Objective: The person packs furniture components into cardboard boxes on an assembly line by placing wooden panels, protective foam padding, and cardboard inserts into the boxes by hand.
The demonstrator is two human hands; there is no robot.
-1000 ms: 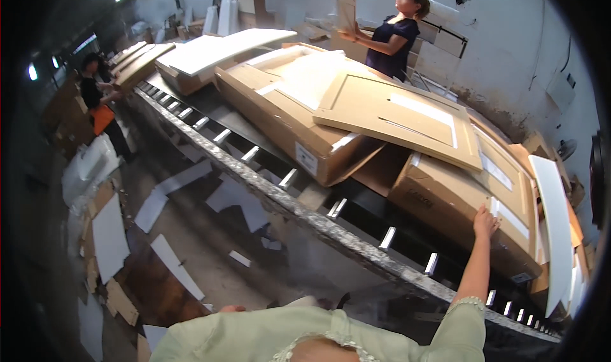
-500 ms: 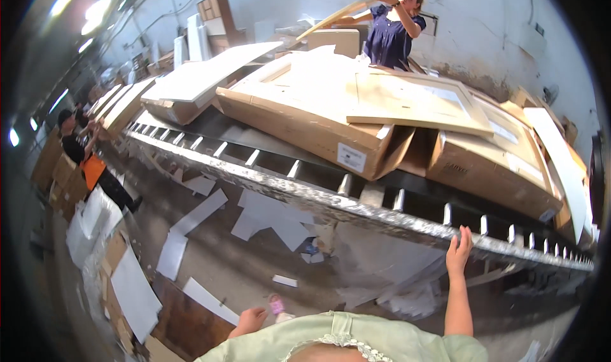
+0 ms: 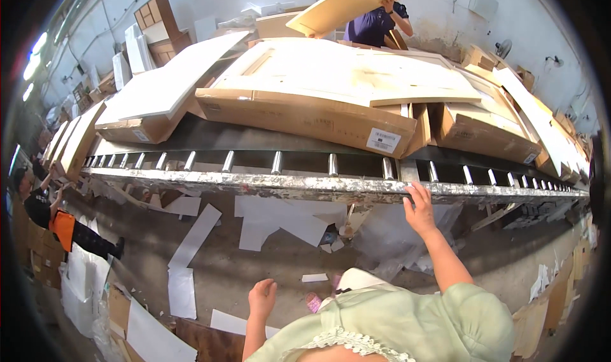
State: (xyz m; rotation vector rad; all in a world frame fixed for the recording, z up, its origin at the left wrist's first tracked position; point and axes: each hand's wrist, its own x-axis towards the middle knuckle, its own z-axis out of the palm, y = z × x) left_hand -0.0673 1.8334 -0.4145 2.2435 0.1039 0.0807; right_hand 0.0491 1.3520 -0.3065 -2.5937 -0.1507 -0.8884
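My right hand reaches out with its fingers apart; the fingertips are at the near metal rail of a roller conveyor, and they seem to touch it. Nothing is in that hand. Low over the floor, my left hand hangs loosely bent, its thumb apart from the fingers, holding nothing. On the conveyor beyond the rail lies a long cardboard box with a white label, pale panels on top. A second cardboard box sits to its right, and a white panel lies over a box at the left.
Across the conveyor a person in dark blue holds up a wooden panel. Another person with an orange apron stands far left beside boxes. White sheets and scraps litter the floor. A brown board lies near my left arm.
My view has turned, and my body is nearer the conveyor's middle. My right hand is now farther left along the rail. My left hand has lifted. Across the conveyor, the person's panel has swung lower.
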